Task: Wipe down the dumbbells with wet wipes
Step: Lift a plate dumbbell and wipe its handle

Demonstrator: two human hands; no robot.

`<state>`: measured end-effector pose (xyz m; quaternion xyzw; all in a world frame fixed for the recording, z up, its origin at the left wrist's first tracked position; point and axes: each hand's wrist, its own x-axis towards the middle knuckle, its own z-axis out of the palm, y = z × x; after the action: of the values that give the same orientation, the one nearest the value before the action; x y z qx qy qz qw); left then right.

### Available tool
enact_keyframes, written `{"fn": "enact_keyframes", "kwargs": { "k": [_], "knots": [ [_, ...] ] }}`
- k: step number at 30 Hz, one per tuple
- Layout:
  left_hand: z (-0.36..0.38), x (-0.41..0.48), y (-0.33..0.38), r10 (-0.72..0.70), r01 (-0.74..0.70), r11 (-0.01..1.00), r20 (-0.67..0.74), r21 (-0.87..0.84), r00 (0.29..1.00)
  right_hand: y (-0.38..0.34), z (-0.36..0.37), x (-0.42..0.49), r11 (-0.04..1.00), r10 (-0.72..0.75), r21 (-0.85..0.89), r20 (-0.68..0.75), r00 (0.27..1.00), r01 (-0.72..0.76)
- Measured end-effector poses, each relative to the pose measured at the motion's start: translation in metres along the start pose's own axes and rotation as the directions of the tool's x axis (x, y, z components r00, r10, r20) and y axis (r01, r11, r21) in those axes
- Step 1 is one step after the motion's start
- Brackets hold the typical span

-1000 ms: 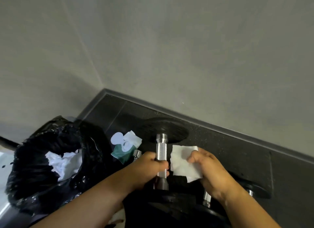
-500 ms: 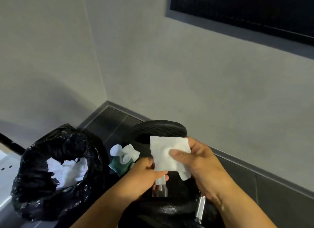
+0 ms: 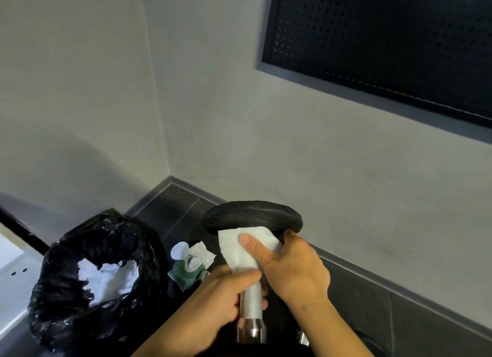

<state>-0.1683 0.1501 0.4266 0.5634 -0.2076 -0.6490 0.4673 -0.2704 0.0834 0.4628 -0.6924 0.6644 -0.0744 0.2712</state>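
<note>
A dumbbell stands on end before me, with a knurled silver handle (image 3: 250, 303) and a black weight plate (image 3: 253, 218) at its far end. My left hand (image 3: 226, 295) grips the handle in the middle. My right hand (image 3: 290, 266) wraps a white wet wipe (image 3: 239, 250) around the upper part of the handle, thumb pressed on the wipe, just under the plate. The lower plate is mostly out of view at the bottom edge.
A bin lined with a black bag (image 3: 87, 274) holds crumpled white wipes at the left. A green wet-wipe packet (image 3: 189, 263) with its flap open lies on the dark tiled floor (image 3: 359, 298). Grey walls meet in a corner behind. A second silver bar end (image 3: 303, 338) shows at the bottom right.
My right hand has brought the wipe from beside the handle onto its upper part and closed round it. The camera has tilted up, showing a dark perforated panel.
</note>
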Motion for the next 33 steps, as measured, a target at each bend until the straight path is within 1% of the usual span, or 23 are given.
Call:
{"fn": "enact_keyframes", "kwargs": {
  "k": [2, 4, 6, 8, 9, 10, 11, 12, 13, 15, 17, 18, 19, 21, 22, 24, 25, 26, 27, 28, 30, 32, 33],
  "knots": [
    [0.007, -0.006, 0.000, 0.017, -0.016, 1.000, -0.038, 0.017, 0.999, 0.002, -0.012, -0.008, 0.997, 0.001, -0.072, -0.013, 1.000, -0.002],
    [0.019, -0.015, 0.004, 0.049, -0.044, 0.996, -0.063, 0.080, 0.997, 0.003, -0.029, -0.022, 0.985, -0.042, -0.171, -0.067, 0.997, 0.030],
    [0.032, -0.023, 0.008, 0.090, -0.072, 0.982, -0.094, 0.177, 0.992, 0.000, -0.045, -0.036, 0.981, -0.081, -0.183, -0.042, 0.996, 0.072],
    [0.043, -0.029, 0.011, 0.117, -0.084, 0.951, -0.096, 0.296, 0.988, 0.000, -0.050, -0.040, 0.995, -0.066, -0.072, 0.054, 0.996, 0.070],
    [0.049, -0.033, 0.013, 0.117, -0.084, 0.928, -0.072, 0.362, 0.990, 0.002, -0.050, -0.038, 0.996, -0.040, 0.080, 0.113, 0.993, 0.031],
    [0.054, -0.038, 0.016, 0.118, -0.092, 0.905, -0.037, 0.415, 0.992, 0.005, -0.051, -0.036, 0.956, -0.007, 0.289, 0.182, 0.983, -0.047],
    [0.058, -0.042, 0.018, 0.110, -0.105, 0.887, 0.015, 0.449, 0.994, 0.008, -0.053, -0.033, 0.854, 0.015, 0.499, 0.261, 0.965, -0.148],
    [0.062, -0.045, 0.020, 0.109, -0.129, 0.873, 0.069, 0.470, 0.992, 0.012, -0.056, -0.032, 0.730, 0.014, 0.640, 0.335, 0.942, -0.239],
    [0.065, -0.048, 0.023, 0.109, -0.152, 0.865, 0.118, 0.478, 0.987, 0.017, -0.061, -0.030, 0.627, -0.012, 0.722, 0.385, 0.923, -0.293],
    [0.072, -0.054, 0.027, 0.114, -0.187, 0.873, 0.185, 0.449, 0.976, 0.029, -0.069, -0.026, 0.436, -0.092, 0.821, 0.448, 0.889, -0.368],
    [0.078, -0.057, 0.031, 0.113, -0.202, 0.891, 0.232, 0.407, 0.966, 0.038, -0.077, -0.027, 0.265, -0.208, 0.860, 0.493, 0.845, -0.436],
    [0.083, -0.060, 0.033, 0.113, -0.213, 0.897, 0.267, 0.387, 0.957, 0.043, -0.081, -0.029, 0.211, -0.259, 0.867, 0.495, 0.830, -0.451],
    [0.085, -0.061, 0.034, 0.114, -0.224, 0.901, 0.295, 0.372, 0.949, 0.045, -0.085, -0.030, 0.189, -0.291, 0.869, 0.494, 0.819, -0.457],
    [0.092, -0.063, 0.036, 0.133, -0.245, 0.892, 0.297, 0.381, 0.946, 0.045, -0.094, -0.034, 0.216, -0.283, 0.875, 0.481, 0.830, -0.433],
    [0.095, -0.064, 0.036, 0.152, -0.254, 0.881, 0.270, 0.400, 0.951, 0.043, -0.097, -0.035, 0.261, -0.234, 0.884, 0.448, 0.863, -0.388],
    [0.104, -0.064, 0.035, 0.215, -0.285, 0.827, 0.196, 0.485, 0.957, 0.037, -0.097, -0.034, 0.404, -0.062, 0.875, 0.316, 0.947, -0.266],
    [0.109, -0.064, 0.035, 0.248, -0.294, 0.790, 0.159, 0.538, 0.956, 0.034, -0.094, -0.031, 0.483, 0.017, 0.846, 0.250, 0.968, -0.227],
    [0.114, -0.065, 0.037, 0.275, -0.297, 0.758, 0.128, 0.581, 0.953, 0.031, -0.092, -0.029, 0.530, 0.066, 0.822, 0.206, 0.976, -0.209],
    [0.118, -0.065, 0.039, 0.299, -0.298, 0.736, 0.103, 0.608, 0.949, 0.028, -0.092, -0.028, 0.546, 0.091, 0.812, 0.186, 0.978, -0.205],
    [0.121, -0.067, 0.041, 0.311, -0.295, 0.723, 0.087, 0.625, 0.946, 0.026, -0.094, -0.028, 0.533, 0.096, 0.819, 0.189, 0.977, -0.211],
    [0.123, -0.069, 0.047, 0.311, -0.304, 0.727, 0.100, 0.616, 0.945, 0.025, -0.102, -0.027, 0.435, 0.052, 0.870, 0.231, 0.972, -0.230],
    [0.121, -0.073, 0.053, 0.290, -0.345, 0.803, 0.187, 0.486, 0.939, 0.027, -0.115, -0.028, 0.333, -0.062, 0.910, 0.283, 0.957, -0.248],
    [0.118, -0.073, 0.056, 0.274, -0.349, 0.837, 0.229, 0.421, 0.934, 0.028, -0.121, -0.029, 0.309, -0.147, 0.914, 0.319, 0.936, -0.263]
  ]
}}
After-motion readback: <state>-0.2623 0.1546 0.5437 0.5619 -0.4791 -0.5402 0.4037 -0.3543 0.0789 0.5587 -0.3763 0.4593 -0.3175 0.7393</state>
